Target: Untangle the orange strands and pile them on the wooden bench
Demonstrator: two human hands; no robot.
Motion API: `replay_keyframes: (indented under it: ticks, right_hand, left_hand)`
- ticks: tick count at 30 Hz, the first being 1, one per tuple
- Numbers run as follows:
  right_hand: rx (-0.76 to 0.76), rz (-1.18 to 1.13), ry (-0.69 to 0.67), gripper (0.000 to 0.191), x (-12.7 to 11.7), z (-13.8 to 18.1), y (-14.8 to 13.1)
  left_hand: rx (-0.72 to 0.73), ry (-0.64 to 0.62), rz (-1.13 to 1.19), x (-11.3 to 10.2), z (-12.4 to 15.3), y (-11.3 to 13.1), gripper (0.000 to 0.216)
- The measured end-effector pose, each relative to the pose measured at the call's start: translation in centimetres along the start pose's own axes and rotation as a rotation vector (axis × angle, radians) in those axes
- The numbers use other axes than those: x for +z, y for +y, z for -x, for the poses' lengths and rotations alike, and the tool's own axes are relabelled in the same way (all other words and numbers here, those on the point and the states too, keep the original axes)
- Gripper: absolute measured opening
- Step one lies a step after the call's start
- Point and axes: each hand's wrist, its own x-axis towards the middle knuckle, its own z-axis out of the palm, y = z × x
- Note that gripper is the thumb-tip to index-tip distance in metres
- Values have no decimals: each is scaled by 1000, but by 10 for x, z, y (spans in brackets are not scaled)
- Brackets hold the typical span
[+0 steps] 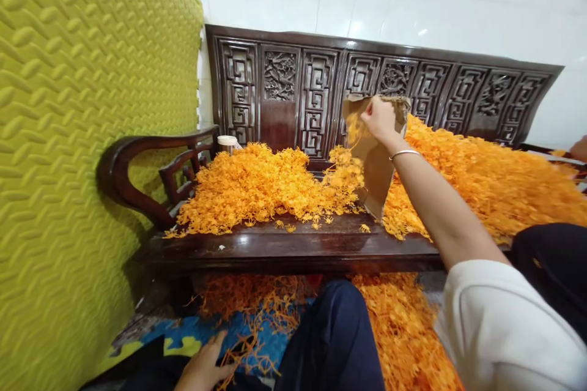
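Note:
My right hand is raised at the top of an upright cardboard piece on the bench. Its fingers are closed, and a cluster of small orange plastic pieces hangs from them, somewhat blurred. Left of the cardboard lies a heap of orange spider-shaped plastic pieces; a larger orange heap is on its right. Low in the view, my left hand has thumb and fingers apart, beside thin orange plastic strands near my lap. Whether it touches the strands I cannot tell.
The dark carved wooden bench has a curved armrest at left. A yellow foam mat stands upright beside it. A white-lidded container is behind the heap. More orange pieces lie below the bench. Part of another person's hand shows at right.

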Motion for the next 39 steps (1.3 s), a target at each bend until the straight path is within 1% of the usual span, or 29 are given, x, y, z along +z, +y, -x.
replay_keyframes:
  ticks: [2, 4, 7, 9, 10, 11, 13, 16, 18, 19, 20, 22, 23, 26, 29, 32, 33, 35, 36, 37, 39]
  right_hand:
    - [-9, -52, 45, 20, -4, -4, -1]
    - [2, -103, 80, 17, -8, -9, -1]
    - [38, -147, 156, 18, -12, -14, -1]
    - [26, -168, 113, 15, -13, -17, 0]
    - [11, -185, 99, 14, -14, -18, 0]
    - [1, -201, 114, 13, -14, -19, 0]
    - [-4, -221, 186, 13, -16, -20, 0]
    - [-30, -233, 186, 13, -20, -22, 1]
    - [-22, -231, 251, 13, -21, -24, 0]
    - [-15, -218, 250, 12, -19, -24, -1]
    - [-13, -201, 204, 11, -17, -24, -3]
    - [-35, -165, 25, 11, -9, -24, -6]
    - [-43, -163, -11, 11, -4, -23, -7]
    - [38, -222, 128, 9, 7, -18, -7]
    - [94, -278, 134, 10, 9, -11, -8]
    - [75, -304, 320, 22, 4, -7, -14]
    - [59, -307, 315, 22, 2, -7, -17]
    - [21, -307, 211, 19, -1, -8, -23]
    - [15, -306, 184, 18, -2, -9, -27]
    - [16, -308, 202, 19, -4, -10, -29]
    - [18, -325, 281, 20, -7, -12, -34]
  left_hand:
    - [-4, -3, -22, 0, 1, 2, 77]
    - [-14, -35, -76, -2, 3, 5, 76]
    - [-31, -84, -145, -2, 4, 9, 73]
    - [-34, -93, -166, 0, 1, 8, 73]
    - [-35, -97, -172, 2, -1, 7, 73]
    - [-38, -98, -176, 4, -2, 5, 73]
    - [-42, -99, -175, 8, -5, 3, 74]
    - [-18, -89, -141, 12, -7, 1, 75]
    - [6, -82, -117, 14, -9, -1, 75]
    - [10, -78, -112, 15, -10, -2, 75]
    - [11, -75, -113, 16, -11, -2, 76]
    - [9, -81, -123, 19, -13, -3, 76]
    - [8, -87, -130, 20, -13, -2, 76]
    - [25, -104, -145, 23, -13, -2, 74]
    - [65, -103, -106, 28, -14, -9, 77]
    - [42, -77, -22, 34, -20, -24, 84]
    - [33, -55, 13, 36, -22, -29, 87]
    - [19, -15, 22, 36, -26, -35, 92]
    - [29, 4, 14, 34, -26, -35, 93]
    - [47, 26, 6, 31, -25, -34, 95]
    - [106, 66, 37, 22, -20, -26, 96]
